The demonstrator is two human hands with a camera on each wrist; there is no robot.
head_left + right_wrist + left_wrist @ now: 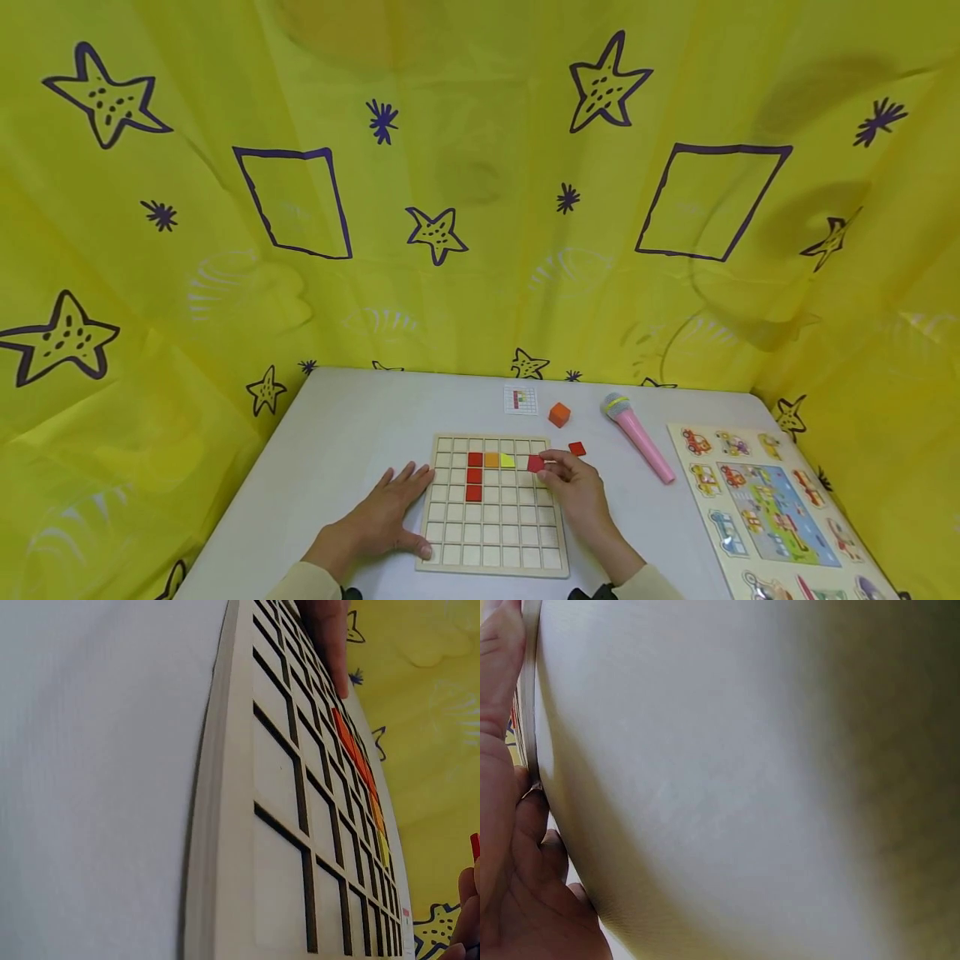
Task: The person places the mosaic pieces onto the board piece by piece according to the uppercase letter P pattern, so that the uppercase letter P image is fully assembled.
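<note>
A wooden grid board [492, 572] lies flat on the table. In its upper rows sit several red tiles [474, 476] in a column, an orange tile [491, 460] and a yellow piece [507, 461] with a slanted edge. My left hand [375, 517] rests along the board's left side, fingers extended and thumb near the lower left corner. Between thumb and fingertips, my right hand [587, 493] pinches a red tile [536, 463] over the upper right squares. That tile shows only partly at the right wrist view's edge. Another red tile [577, 448] lies just beyond the right hand.
Behind the board are a small pattern card [521, 400] and an orange cube [559, 414]. A pink toy microphone [643, 440] lies to the right, beside a vehicle puzzle board [697, 475]. Yellow curtain [480, 308] encloses the white table [337, 417].
</note>
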